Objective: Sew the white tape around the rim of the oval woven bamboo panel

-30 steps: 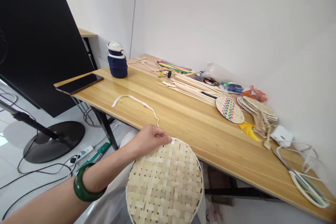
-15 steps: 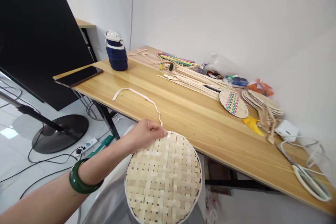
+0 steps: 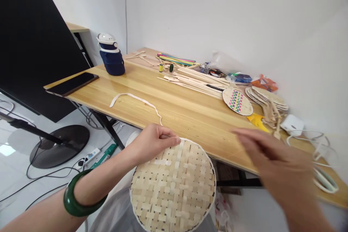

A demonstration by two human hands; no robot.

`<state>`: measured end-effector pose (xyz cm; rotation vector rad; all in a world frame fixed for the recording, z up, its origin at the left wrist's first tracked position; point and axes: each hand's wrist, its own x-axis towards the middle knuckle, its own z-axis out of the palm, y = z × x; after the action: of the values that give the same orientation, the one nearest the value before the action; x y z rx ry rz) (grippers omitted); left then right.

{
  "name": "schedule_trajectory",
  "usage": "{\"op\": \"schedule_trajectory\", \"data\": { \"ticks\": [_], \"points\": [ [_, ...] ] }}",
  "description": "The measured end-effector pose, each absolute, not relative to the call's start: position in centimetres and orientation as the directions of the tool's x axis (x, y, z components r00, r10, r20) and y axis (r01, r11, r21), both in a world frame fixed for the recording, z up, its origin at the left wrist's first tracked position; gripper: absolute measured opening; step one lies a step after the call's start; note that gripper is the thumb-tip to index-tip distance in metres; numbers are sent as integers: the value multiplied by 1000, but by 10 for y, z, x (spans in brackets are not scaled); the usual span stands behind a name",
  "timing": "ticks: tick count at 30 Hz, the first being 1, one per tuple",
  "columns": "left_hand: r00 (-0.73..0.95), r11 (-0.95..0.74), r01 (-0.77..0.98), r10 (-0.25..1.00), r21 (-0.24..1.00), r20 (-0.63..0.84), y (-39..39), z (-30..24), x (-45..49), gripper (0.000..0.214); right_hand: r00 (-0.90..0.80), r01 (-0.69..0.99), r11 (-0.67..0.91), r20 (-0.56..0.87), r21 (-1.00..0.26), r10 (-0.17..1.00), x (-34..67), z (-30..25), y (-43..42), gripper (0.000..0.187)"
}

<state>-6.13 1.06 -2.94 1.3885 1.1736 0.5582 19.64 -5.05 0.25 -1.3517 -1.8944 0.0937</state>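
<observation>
Rim (image 3: pixel 215 181) of woven disc (image 3: pixel 174 186) is pinched by left hand (image 3: pixel 152 142); right hand's (image 3: pixel 276 161) grip unclear.

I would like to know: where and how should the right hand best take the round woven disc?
Take the round woven disc by its right rim, probably from the right, thumb above, fingers below: it looks flat, that edge is untouched, the right hand is on that side, and the left hand pinches the far edge.

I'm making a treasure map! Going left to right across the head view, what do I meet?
A black flat device, a navy-and-white bottle, the big woven disc, a colour-checked disc, the blurred right hand.
</observation>
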Motion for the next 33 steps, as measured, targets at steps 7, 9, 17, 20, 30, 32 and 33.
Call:
{"op": "schedule_trajectory", "data": {
  "ticks": [7,9,17,20,30,32,33],
  "points": [
    [419,133,311,870,941,-261,6,-28,-64,33,-289,716,493,433,-495,854,134,-23,-34,15],
    [421,131,314,868,940,-262,6,-26,-63,33,-279,735,474,421,-485,863,132,-24,-37,13],
    [426,132,317,865,939,-266,3,-23,-62,32,-301,747,522,490,-413,818,133,-28,-39,13],
    [423,124,318,869,940,-257,3,-23,-62,32,-300,750,522,494,-407,816,133,-31,-39,13],
    [412,63,308,891,949,-192,0,-20,-61,28,-351,796,549,546,-254,761,129,-27,-41,16],
    [405,47,315,897,948,-178,-1,-18,-61,27,-383,816,553,562,-165,733,126,-24,-43,20],
    [404,39,318,898,947,-173,-1,-17,-60,27,-399,827,550,570,-115,719,124,-22,-44,22]
  ]
}}
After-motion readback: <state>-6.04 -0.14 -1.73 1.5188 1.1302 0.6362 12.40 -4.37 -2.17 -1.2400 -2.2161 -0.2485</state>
